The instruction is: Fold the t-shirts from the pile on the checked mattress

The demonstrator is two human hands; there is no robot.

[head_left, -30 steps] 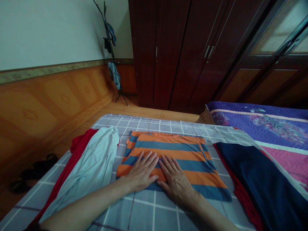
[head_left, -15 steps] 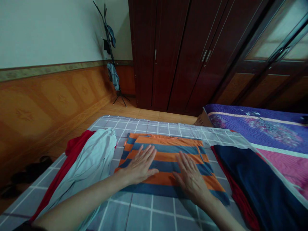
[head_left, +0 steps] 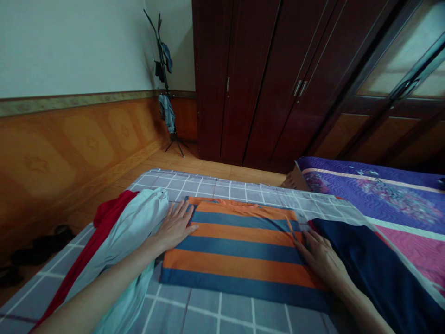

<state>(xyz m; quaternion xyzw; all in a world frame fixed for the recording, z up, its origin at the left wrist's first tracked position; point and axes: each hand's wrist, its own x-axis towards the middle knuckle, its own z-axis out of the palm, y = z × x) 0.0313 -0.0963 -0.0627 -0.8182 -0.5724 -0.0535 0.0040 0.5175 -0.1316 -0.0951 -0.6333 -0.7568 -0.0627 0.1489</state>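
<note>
An orange and blue striped shirt (head_left: 239, 248) lies folded in a flat rectangle on the grey checked bedspread (head_left: 222, 306). At its left edge my left hand (head_left: 175, 226) rests with fingers spread, partly over the cloth. My right hand (head_left: 321, 257) lies along the right edge, fingers extended, between the shirt and dark blue clothing (head_left: 371, 260). Neither hand grips anything. Pale and red garments (head_left: 128, 236) lie to the left, partly behind my left forearm.
Beyond the bed stand a dark red wardrobe (head_left: 250, 83) and a coat rack (head_left: 166, 74) with clothes. A purple and pink bed (head_left: 389, 190) is at the right. Dark footwear (head_left: 45, 246) lies on the floor at the left.
My hands have moved apart from the middle of the shirt to its left and right edges. The cloth now looks flatter, with its sides less visible.
</note>
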